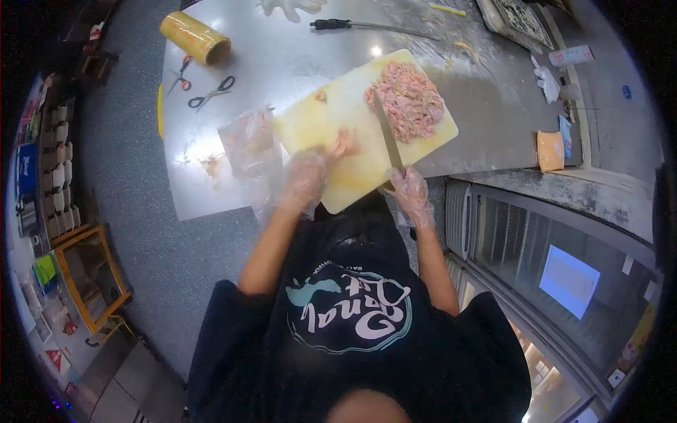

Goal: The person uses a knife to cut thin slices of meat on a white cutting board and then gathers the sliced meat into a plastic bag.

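My left hand (308, 177), in a clear plastic glove, is at the left part of a yellowed white cutting board (365, 174) and holds a blurred piece of raw meat (345, 143). My right hand (411, 193), gloved likewise, grips the handle of a long knife (389, 135) at the board's near edge. The blade points away from me, its tip at the left side of a pile of chopped raw meat (415, 103). A small meat scrap (320, 96) lies farther left on the board. Beside the board's left end is a clear plastic bag (248, 140) with some reddish residue.
On the metal table (201, 169) are two pairs of scissors (211, 94) and a roll of plastic film (195, 38) at the left, a sharpening steel (373, 28) and a plastic glove (293, 7) at the far side. Trays (515, 24) stand far right, a glass-fronted cabinet (521, 232) near right.
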The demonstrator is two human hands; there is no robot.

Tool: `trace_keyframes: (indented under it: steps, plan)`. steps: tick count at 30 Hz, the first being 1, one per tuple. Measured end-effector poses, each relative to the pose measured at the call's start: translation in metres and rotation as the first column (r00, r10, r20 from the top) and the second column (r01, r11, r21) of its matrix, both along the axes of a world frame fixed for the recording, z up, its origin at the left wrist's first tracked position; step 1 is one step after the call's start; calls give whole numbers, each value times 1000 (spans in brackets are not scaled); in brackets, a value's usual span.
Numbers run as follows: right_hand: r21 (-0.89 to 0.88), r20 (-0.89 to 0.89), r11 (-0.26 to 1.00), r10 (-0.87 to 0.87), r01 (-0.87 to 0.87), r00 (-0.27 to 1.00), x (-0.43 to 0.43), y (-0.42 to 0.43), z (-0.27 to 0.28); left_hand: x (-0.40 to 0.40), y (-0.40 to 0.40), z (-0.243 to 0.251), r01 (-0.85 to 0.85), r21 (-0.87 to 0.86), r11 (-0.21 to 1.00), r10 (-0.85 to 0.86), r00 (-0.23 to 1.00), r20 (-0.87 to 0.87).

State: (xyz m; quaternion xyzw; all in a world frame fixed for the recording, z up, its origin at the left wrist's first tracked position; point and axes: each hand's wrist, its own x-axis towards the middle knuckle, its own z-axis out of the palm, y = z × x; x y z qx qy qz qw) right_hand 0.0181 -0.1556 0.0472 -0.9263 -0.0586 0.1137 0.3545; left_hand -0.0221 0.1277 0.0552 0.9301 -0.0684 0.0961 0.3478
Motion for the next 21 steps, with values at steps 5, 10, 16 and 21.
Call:
trace_keyframes:
  steps: [5, 10, 16, 21]
  plan:
    - [-70, -23, 993, 94, -95, 995, -5, 6, 12, -9, -28, -54, -174, 220, 960, 131, 971, 199]
    - [-60, -62, 966, 248, -252, 967, -7, 21, 8, 32, -50, -43, -334, 130, 934, 345, 935, -79]
    - [13, 25, 995, 103, -103, 994, 12, 1, 7, 46, -43, -57, -538, -175, 825, 453, 813, -364]
    - [10, -56, 997, 76, -75, 996, 24, -14, 15, 41, -22, -23, -591, -732, 339, 266, 807, -528]
